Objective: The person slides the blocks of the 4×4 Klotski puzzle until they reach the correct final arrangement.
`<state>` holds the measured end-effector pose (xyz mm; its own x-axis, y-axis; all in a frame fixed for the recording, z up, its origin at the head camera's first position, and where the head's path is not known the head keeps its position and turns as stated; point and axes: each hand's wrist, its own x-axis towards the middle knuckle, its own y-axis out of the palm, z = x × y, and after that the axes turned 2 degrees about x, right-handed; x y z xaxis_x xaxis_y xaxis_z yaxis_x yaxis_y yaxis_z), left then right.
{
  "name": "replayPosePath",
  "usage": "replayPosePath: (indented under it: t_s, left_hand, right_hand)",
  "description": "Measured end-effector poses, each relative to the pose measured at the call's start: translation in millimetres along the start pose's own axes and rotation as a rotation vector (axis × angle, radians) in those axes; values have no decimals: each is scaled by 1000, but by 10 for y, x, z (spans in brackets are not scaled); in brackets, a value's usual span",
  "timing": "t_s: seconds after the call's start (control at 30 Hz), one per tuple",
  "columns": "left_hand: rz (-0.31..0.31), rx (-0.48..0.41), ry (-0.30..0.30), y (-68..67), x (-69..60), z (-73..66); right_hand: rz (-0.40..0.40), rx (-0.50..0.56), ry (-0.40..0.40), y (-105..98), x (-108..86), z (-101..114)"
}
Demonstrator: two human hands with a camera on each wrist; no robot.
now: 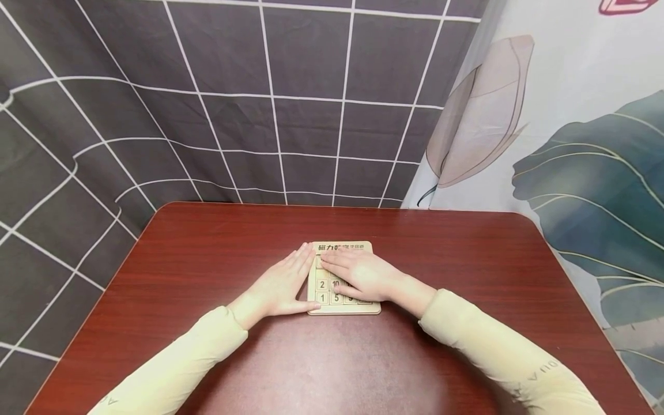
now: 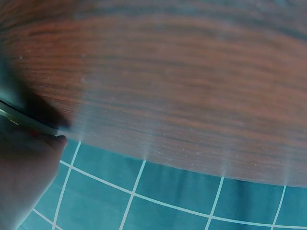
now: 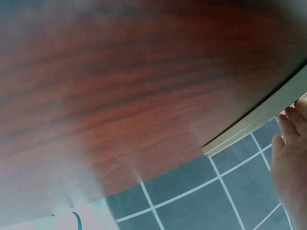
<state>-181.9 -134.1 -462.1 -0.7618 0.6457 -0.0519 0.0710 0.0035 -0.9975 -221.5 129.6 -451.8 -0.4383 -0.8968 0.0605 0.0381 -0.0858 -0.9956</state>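
Observation:
A pale yellow number board (image 1: 344,310) lies flat on the red-brown table, dark characters along its top and square numbered tiles below; 2, 10, 1 and 5 can be read. My left hand (image 1: 284,283) rests at its left edge, fingers straight, thumb stretched to the board's lower left corner. Across the tiles lies my right hand (image 1: 365,275), palm down with fingers extended, covering much of the upper and right part. The right wrist view shows the board's side (image 3: 254,117) beside the right hand (image 3: 292,163). In the left wrist view the left hand (image 2: 29,177) is partly in shadow.
The table (image 1: 207,253) reaches back to a dark grey curtain (image 1: 306,63) with white grid lines. A white curtain (image 1: 570,75) with large leaf prints hangs at the right, beyond the table's edge.

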Motion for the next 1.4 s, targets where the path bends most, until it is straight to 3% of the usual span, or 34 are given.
replayPosePath:
  t_s: [0.27,0.5,0.9,1.4]
  left_hand:
    - [-27,0,15,0,-3,19]
    - [-1,15,3,54,25,40]
    - [0,-15,-3,18,21,2]
    - [2,-23,-1,8,9,-5]
  right_hand:
    - [-21,-24,-67,16,-93,108]
    - [-22,-24,-74,-22,-117,82]
    - [-38,-12,29,-51,-247,-158]
    - [-40,-82,-5,-3,-163,-142]
